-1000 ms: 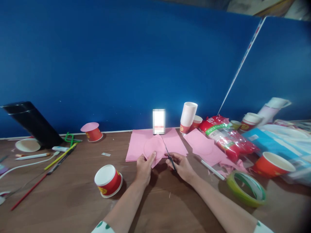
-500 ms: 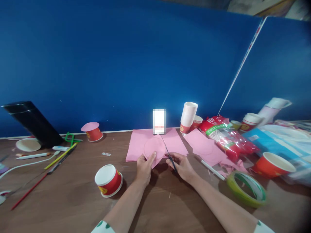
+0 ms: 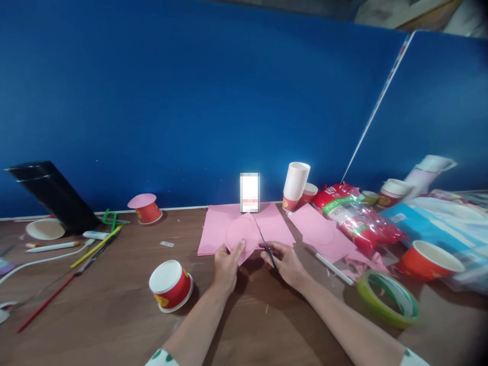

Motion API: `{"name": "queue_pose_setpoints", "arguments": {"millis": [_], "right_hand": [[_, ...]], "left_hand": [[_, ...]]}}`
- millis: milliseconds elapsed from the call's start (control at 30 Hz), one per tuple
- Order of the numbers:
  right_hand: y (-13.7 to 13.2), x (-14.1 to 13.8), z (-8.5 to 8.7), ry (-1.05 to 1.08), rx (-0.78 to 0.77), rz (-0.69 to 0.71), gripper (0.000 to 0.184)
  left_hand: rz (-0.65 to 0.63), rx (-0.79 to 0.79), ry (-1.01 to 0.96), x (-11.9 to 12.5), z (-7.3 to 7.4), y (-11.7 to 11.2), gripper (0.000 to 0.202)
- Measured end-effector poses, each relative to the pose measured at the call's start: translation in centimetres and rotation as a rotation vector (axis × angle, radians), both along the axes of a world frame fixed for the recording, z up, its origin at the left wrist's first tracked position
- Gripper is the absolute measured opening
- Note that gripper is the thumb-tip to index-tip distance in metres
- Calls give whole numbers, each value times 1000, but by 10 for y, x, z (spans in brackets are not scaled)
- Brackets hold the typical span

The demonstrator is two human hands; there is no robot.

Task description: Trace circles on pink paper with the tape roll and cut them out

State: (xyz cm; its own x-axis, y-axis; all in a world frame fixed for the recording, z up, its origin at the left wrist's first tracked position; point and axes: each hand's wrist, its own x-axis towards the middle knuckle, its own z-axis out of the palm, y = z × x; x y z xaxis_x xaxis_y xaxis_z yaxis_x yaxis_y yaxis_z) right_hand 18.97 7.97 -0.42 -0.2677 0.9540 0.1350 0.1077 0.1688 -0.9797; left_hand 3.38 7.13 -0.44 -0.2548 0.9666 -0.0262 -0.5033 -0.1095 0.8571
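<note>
My left hand (image 3: pixel 227 265) pinches a piece of pink paper (image 3: pixel 241 234) by its lower edge, thumb on top. A drawn circle outline shows on that paper. In my right hand (image 3: pixel 284 262) is a pair of scissors (image 3: pixel 268 248), its dark handles partly hidden by the fingers. The blades point up and away, along the right side of the pink piece. Whether the blades are parted I cannot tell. Beneath and behind lie larger pink sheets (image 3: pixel 215 229). A red and white paper cup (image 3: pixel 171 285) stands upside down left of my left hand.
On the right are more pink paper (image 3: pixel 322 236), a white pen (image 3: pixel 334 268), a tape roll (image 3: pixel 388 300), a red bag (image 3: pixel 354 218) and stacked cups (image 3: pixel 296 185). A black flask (image 3: pixel 53 195), brushes (image 3: pixel 48 301) and a pink-topped cup (image 3: pixel 147 209) are on the left. A blue partition (image 3: pixel 190 101) closes the back.
The view has shifted very slightly, so the things on the table sit a little lower. Both hands, the paper and the scissors keep nearly the same position.
</note>
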Motion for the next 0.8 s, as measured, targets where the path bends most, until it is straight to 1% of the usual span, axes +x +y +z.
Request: {"name": "queue_pose_setpoints", "arguments": {"millis": [200, 600, 800], "right_hand": [[-1, 0, 3, -11, 18, -2, 36], [-2, -1, 4, 2, -5, -12, 35], [-1, -1, 3, -5, -3, -11, 33]], "left_hand": [[-22, 1, -5, -1, -2, 1, 48], [-10, 9, -4, -1, -6, 2, 49], [-7, -11, -28, -1, -3, 1, 45]]}}
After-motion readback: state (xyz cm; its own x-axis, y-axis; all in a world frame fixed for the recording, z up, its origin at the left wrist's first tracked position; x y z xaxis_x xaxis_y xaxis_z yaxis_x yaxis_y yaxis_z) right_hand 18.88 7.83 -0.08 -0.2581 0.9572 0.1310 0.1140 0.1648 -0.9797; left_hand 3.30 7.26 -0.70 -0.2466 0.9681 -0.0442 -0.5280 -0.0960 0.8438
